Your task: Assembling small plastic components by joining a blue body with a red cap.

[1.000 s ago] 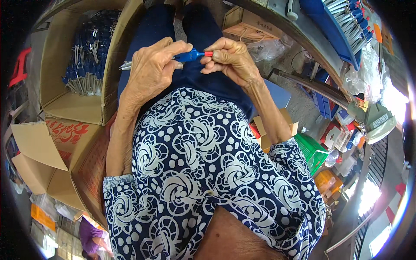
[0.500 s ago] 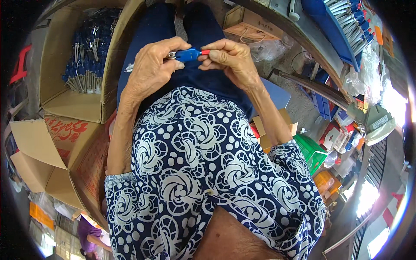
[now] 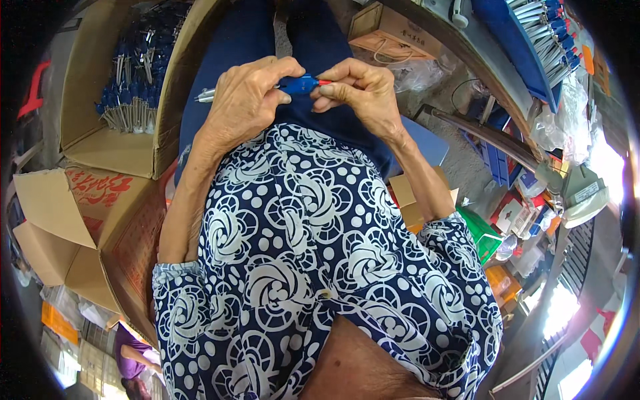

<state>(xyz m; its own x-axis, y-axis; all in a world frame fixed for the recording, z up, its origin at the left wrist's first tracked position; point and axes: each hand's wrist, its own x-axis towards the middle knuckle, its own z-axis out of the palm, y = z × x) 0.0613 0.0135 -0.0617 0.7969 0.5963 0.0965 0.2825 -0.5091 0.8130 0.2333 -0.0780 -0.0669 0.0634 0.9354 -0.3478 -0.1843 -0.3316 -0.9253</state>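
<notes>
Above my lap, my left hand (image 3: 241, 100) is wrapped round a slim tool with a blue body (image 3: 298, 85) and a silver shaft (image 3: 205, 97). The blue part sticks out between its thumb and forefinger, and the shaft comes out on the far side of the palm, pointing left. My right hand (image 3: 365, 93) pinches the small red end (image 3: 325, 83) of the tool between thumb and fingertips. Whether that red bit is a separate cap or part of the tool, I cannot tell. The tool's exact kind does not show.
At the left, a cardboard box (image 3: 107, 157) holds many similar blue-and-silver tools (image 3: 137, 87). An open-flapped carton (image 3: 50, 207) stands nearer. A blue tray (image 3: 513, 50) of silver shafts sits on the bench at the upper right. Another person (image 3: 132, 357) is at the lower left.
The tool has slid or turned in my left hand: more of the silver shaft shows at the left, less metal beside the blue body. Both hands have shifted slightly right.
</notes>
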